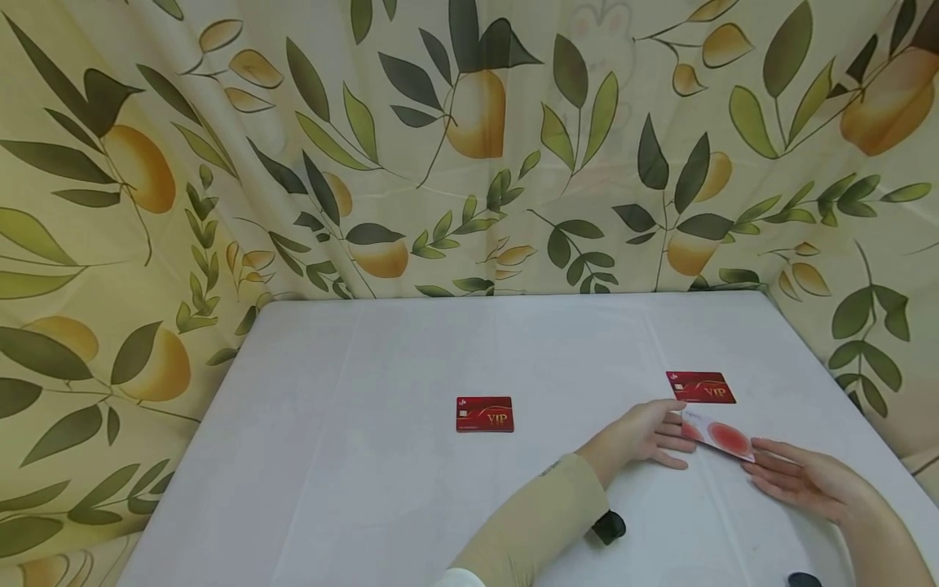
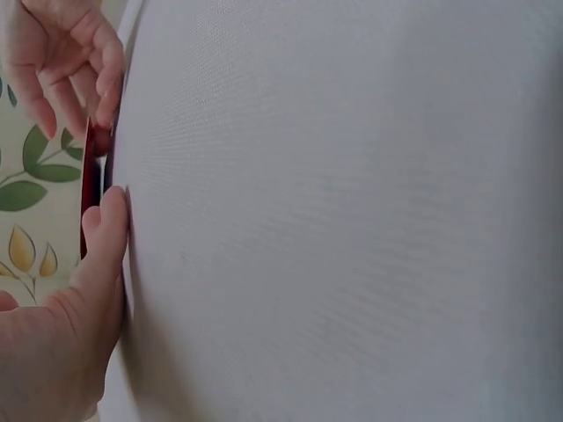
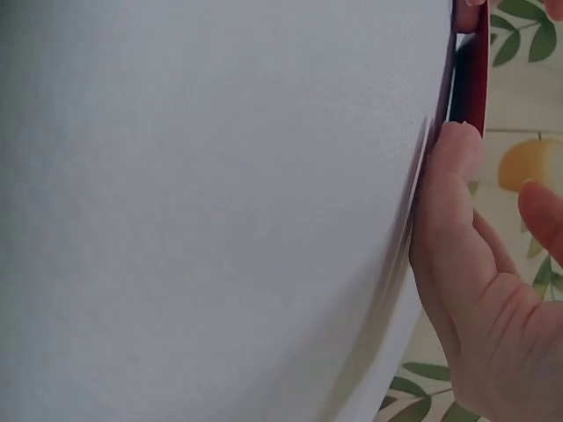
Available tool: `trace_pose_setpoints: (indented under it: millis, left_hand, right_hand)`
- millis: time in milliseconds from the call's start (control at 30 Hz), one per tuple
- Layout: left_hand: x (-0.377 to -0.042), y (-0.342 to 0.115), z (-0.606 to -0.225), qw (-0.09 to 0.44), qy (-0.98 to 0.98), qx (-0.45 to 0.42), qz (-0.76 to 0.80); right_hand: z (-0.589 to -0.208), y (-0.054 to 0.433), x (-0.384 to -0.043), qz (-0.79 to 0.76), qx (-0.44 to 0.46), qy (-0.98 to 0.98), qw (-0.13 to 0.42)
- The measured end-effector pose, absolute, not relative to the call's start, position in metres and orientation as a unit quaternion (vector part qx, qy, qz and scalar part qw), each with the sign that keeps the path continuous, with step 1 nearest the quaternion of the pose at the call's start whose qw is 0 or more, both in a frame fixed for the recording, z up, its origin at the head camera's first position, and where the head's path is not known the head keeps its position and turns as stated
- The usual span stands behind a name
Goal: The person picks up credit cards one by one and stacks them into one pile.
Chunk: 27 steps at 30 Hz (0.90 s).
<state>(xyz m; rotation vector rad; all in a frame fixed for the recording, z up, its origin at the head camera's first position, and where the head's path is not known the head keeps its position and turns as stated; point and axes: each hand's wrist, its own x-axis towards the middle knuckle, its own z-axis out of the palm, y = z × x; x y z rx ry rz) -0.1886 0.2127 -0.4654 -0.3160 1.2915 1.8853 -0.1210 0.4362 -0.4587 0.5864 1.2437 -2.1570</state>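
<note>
A pale pink card (image 1: 722, 439) with a round red pattern is slanted between both hands at the right of the table. My left hand (image 1: 653, 434) touches its left end with spread, fairly straight fingers. At the opposite end, the right hand (image 1: 803, 477) has extended fingertips against the card. In the right wrist view the right thumb (image 3: 541, 220) stands apart from it. Both wrist views show a thin red edge (image 2: 87, 189) between the hands. Just behind the left hand lies a red VIP card (image 1: 700, 388). Whether the pink card is lifted off the table, I cannot tell.
Another red VIP card (image 1: 485, 414) lies near the middle of the white-covered table (image 1: 352, 456). A black object (image 1: 609, 527) sits beside the left sleeve, and a second dark object (image 1: 804, 580) shows at the bottom edge. A fruit-patterned curtain (image 1: 411, 204) hangs behind the table.
</note>
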Motion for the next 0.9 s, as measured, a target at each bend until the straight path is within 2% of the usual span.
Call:
trace_pose_setpoints:
  millis: [267, 500, 900]
  left_hand:
    - [-0.185, 0.208, -0.467, 0.357, 0.533, -0.115, 0.759]
    - [-0.185, 0.204, -0.471, 0.285, 0.541, -0.130, 0.781]
    - [-0.190, 0.188, -0.467, 0.204, 0.546, -0.151, 0.799]
  right_hand:
    - [-0.456, 0.421, -0.124, -0.814, 0.224, 0.465, 0.268]
    - [-0.453, 0.405, -0.130, -0.842, 0.189, 0.448, 0.232]
    - [-0.434, 0.368, -0.145, -0.824, 0.237, 0.480, 0.186]
